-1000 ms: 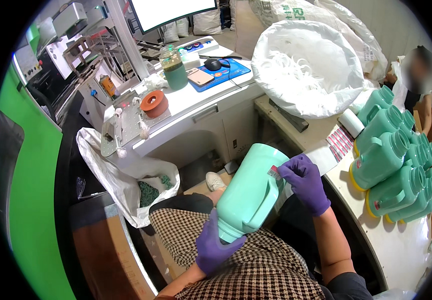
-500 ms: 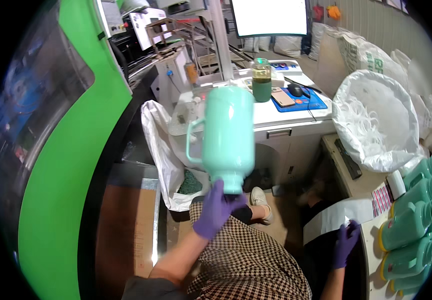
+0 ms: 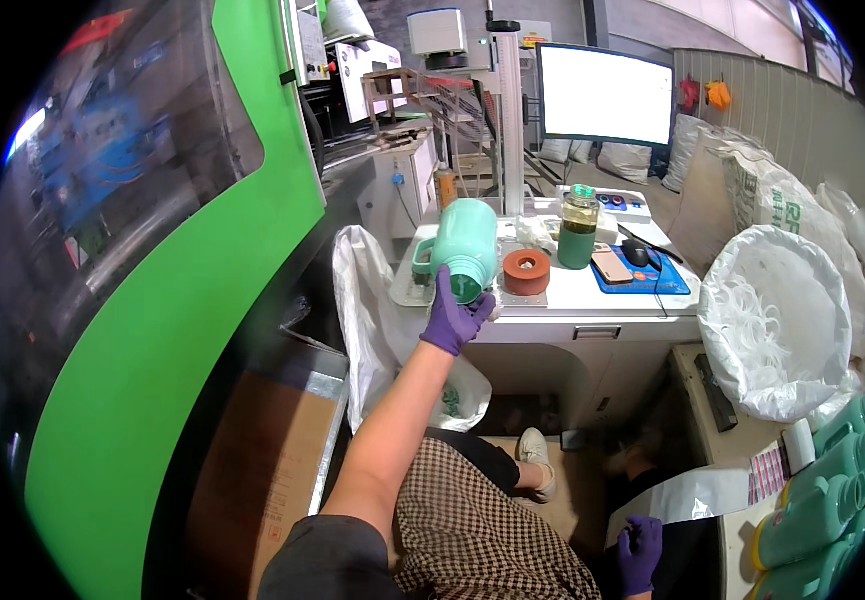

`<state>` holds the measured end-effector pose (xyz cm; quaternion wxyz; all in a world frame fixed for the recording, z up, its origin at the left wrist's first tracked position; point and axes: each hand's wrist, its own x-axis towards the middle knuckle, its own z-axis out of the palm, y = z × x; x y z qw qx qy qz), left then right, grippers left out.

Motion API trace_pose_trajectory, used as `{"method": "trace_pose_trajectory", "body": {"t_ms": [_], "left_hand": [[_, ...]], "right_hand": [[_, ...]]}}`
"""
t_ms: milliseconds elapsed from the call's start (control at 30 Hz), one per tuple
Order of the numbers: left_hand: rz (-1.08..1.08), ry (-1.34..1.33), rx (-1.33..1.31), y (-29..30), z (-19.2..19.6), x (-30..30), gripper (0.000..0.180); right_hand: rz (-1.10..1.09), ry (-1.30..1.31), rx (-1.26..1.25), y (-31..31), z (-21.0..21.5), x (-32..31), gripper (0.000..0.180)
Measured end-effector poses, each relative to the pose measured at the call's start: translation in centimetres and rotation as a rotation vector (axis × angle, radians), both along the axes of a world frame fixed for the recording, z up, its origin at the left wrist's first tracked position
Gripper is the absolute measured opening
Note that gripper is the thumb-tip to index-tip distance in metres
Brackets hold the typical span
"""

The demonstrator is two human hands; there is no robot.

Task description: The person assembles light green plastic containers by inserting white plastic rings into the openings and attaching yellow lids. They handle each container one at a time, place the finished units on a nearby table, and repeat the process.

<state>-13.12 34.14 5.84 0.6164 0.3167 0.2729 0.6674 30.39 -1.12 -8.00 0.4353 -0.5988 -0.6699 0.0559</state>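
A glossy mint-green jug (image 3: pixel 466 235) with a side handle is tipped over the left end of the white table, its round mouth facing me. My left hand (image 3: pixel 456 318), in a purple glove, grips it at the neck, thumb on the near side. Whether the jug touches the table I cannot tell. Just right of it lies a reddish-brown roll of tape (image 3: pixel 527 271). Low at the right, my right hand (image 3: pixel 641 553), also gloved, is loosely curled with nothing visible in it, below a white sheet (image 3: pixel 688 495).
On the white table (image 3: pixel 563 318) stand a green-sleeved bottle (image 3: pixel 579 228), a phone (image 3: pixel 611 263) and a mouse (image 3: pixel 636 252). A lined basket (image 3: pixel 813 300) holds white rings. Several green jugs (image 3: pixel 813 520) line the right side. A green machine frame (image 3: pixel 173 390) rises at left, beside a white sack (image 3: pixel 358 320).
My left hand has carried the jug forward and away from me, over the table. My right hand has drawn back from the white sheet. The tape roll has come into sight. The view has shifted.
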Motion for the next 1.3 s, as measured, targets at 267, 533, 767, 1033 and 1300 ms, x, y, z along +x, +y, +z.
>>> {"method": "trace_pose_trajectory", "body": {"t_ms": [267, 533, 767, 1033, 1300], "left_hand": [[-0.141, -0.492, -0.096, 3.7, 0.0, -1.7, 0.065], [-0.081, -0.446, -0.106, 4.3, 0.5, -0.7, 0.074], [-0.077, -0.440, -0.162, 4.5, 1.2, -1.0, 0.078], [-0.105, -0.330, -0.213, 1.5, 0.7, -1.5, 0.092], [-0.435, -0.372, -0.228, -10.9, -6.2, 6.6, 0.060]], "right_hand": [[0.065, -0.282, -0.020, 0.5, -2.6, 0.9, 0.028], [0.155, -0.229, -0.107, 0.1, 0.2, 0.2, 0.024], [0.180, -0.271, -0.077, 0.2, 0.5, -0.1, 0.022], [0.199, -0.279, -0.098, 0.1, -0.5, 0.3, 0.023], [0.156, -0.283, -0.165, 0.7, -0.8, -0.1, 0.019]]}}
